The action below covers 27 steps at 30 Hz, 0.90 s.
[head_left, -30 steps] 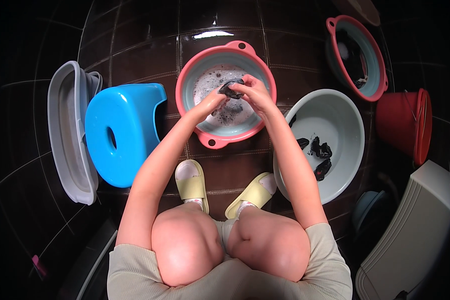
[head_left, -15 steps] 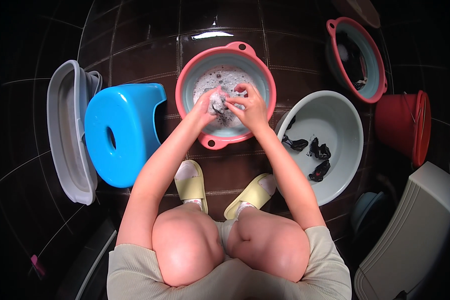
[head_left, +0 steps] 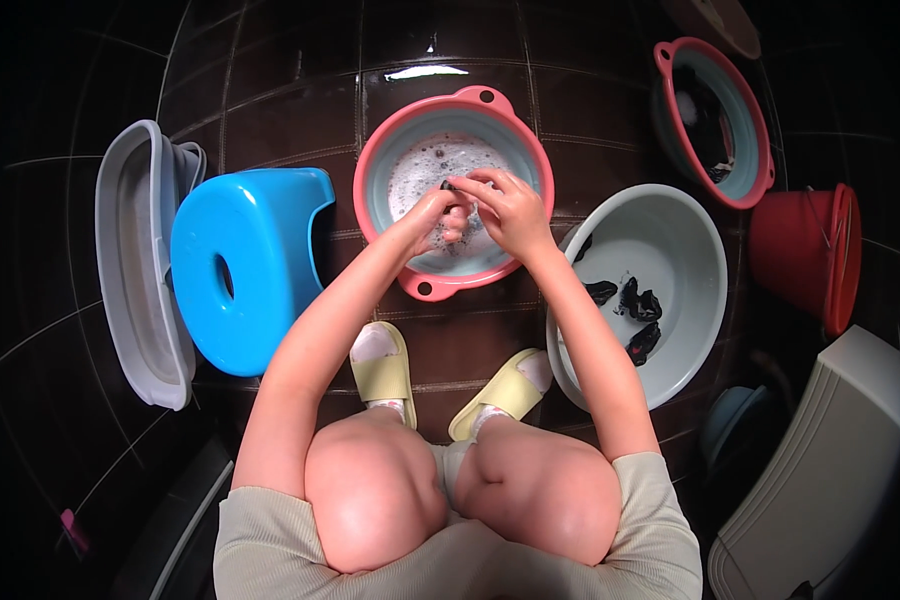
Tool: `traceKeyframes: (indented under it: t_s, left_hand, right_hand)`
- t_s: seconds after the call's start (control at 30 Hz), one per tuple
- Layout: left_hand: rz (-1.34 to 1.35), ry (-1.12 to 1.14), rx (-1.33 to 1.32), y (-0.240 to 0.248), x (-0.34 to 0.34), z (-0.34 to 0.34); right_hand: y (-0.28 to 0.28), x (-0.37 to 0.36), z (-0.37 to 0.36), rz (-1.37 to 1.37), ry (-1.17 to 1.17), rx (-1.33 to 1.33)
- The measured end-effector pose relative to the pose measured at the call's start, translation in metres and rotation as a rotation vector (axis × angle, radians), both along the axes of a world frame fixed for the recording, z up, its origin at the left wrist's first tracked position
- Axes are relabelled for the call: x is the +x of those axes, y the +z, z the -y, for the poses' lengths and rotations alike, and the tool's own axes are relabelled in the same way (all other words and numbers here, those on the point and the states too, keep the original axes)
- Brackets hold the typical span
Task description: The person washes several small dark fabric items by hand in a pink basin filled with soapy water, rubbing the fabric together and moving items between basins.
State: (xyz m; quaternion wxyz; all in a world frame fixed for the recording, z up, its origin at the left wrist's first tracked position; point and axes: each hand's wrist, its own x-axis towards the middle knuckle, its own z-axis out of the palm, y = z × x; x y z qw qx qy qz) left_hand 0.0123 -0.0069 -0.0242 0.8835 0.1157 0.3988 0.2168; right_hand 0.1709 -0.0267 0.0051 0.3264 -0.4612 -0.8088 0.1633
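Observation:
Above a pink-rimmed basin (head_left: 367, 160) of foamy water (head_left: 425, 165), both my hands meet. My left hand (head_left: 434, 216) is curled into a fist around a small dark cloth (head_left: 447, 185); only a dark bit shows at the top of the fist, the remainder being hidden by the fingers. My right hand (head_left: 513, 212) comes in from the right, its bent fingertips closed on that dark bit beside my left thumb.
Right of the basin, a pale grey tub (head_left: 692, 270) holds several wet black cloths (head_left: 640, 302). Beyond stand another pink-rimmed basin (head_left: 762, 140) with dark cloths and a red bucket (head_left: 795, 245). To the left are a blue stool (head_left: 270, 270) and a grey folded basin (head_left: 110, 260).
My left hand has turned and closed over the sudsy cloth, which was more exposed before. My right fingers, earlier spread beside it, have come in over the top of the fist.

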Motion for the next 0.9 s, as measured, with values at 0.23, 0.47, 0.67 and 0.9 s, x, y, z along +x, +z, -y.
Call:
traceKeyframes:
  t_s: [0.23,0.47,0.67,0.9]
  left_hand:
    - [-0.118,-0.286,0.148,0.037,-0.001,-0.007]
    - [-0.367,-0.742,0.347,0.021,-0.013,-0.02]
    - [-0.996,-0.627,1.508,0.014,-0.008,0.002]
    - [-1.037,-0.706,2.087,0.015,-0.018,-0.009]
  right_hand:
    - [-0.009,0.005,-0.007,0.195,0.2,0.095]
    - [-0.006,-0.007,-0.005,0.485,0.09,0.226]
    - [-0.014,0.0,0.009,0.497,0.098,-0.408]
    - [0.012,-0.008,0.017,-0.825,0.366,-1.848]
